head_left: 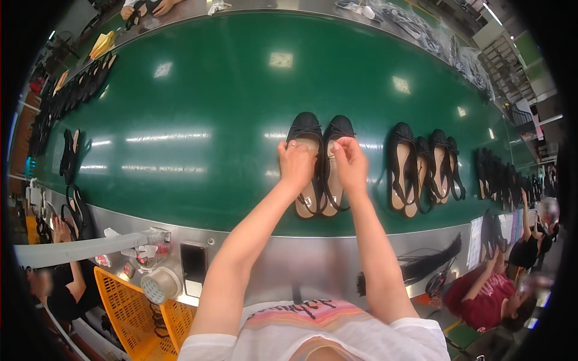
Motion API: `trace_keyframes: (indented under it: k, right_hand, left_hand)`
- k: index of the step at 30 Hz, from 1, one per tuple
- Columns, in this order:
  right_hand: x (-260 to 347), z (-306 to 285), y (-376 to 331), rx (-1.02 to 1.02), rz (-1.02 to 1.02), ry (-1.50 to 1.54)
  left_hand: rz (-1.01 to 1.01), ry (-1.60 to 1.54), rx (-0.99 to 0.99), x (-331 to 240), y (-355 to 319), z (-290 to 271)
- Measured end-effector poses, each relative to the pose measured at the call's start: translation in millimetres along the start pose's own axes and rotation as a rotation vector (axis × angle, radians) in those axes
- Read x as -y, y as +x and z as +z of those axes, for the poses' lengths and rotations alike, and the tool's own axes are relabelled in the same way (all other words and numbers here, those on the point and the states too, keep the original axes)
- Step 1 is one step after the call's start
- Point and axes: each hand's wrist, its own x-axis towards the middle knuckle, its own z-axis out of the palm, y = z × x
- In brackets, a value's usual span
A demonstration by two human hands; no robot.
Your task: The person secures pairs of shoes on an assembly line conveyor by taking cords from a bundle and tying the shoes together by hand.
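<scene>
Two black slingback ballet flats with beige insoles and small bows lie side by side in front of me, toes pointing away: the left shoe [304, 123] and the right shoe [341, 125]. My left hand [299, 163] is closed over the left shoe's opening, its fingers at the edge just behind the bow. Over the right shoe's opening, my right hand [350, 165] is pinched, thumb and fingers close together. What those fingertips hold, if anything, is too small to make out. Both shoes rest on a green work surface [229, 90].
More black flats [402, 162] stand just right, with a long row [506, 174] farther right. Others [78, 90] line the far left. At the near edge are a phone [194, 262], a grey arm [90, 248] and a yellow crate [129, 310]. People work on both sides and opposite.
</scene>
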Motion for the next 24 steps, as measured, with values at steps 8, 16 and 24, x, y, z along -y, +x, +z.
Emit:
trace_keyframes:
  k: [8,16,24]
  right_hand:
    - [-19.0,13.6,-26.4,0.002,-0.204,-0.689]
    - [-29.2,11.5,-15.7,0.036,-0.271,-0.952]
    - [-27.6,17.3,-12.7,0.043,-0.210,-0.992]
  left_hand:
    - [0.058,-0.150,0.214,8.6,27.2,9.4]
    - [0.051,-0.139,0.254,9.2,25.5,11.4]
    - [0.042,-0.147,0.213,9.3,19.8,8.0]
